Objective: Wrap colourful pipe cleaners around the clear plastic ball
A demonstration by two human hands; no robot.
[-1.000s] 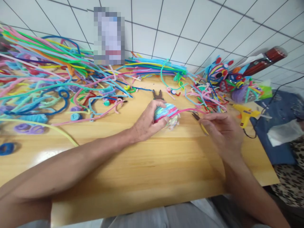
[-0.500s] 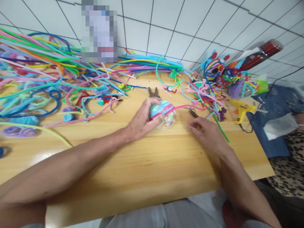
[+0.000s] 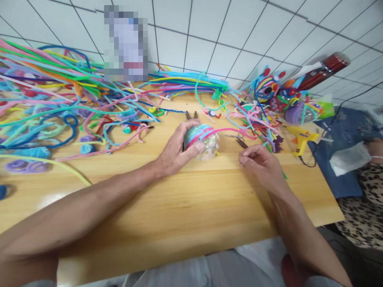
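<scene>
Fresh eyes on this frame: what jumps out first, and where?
First, the rounded, color-striped piece in the left hand near mid-frame, with a pink strip running from it toward the right. Next, the bright heap of fuzzy stems spread over the left side of the table. Then the yellow glue gun near the table's right end.

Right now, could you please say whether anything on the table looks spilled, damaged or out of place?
Nothing looks spilled or damaged. The tangle of fuzzy stems on the left looks untidy, strands crossing every way. One pink stem juts from the ball in the left hand, not lying flat.
</scene>
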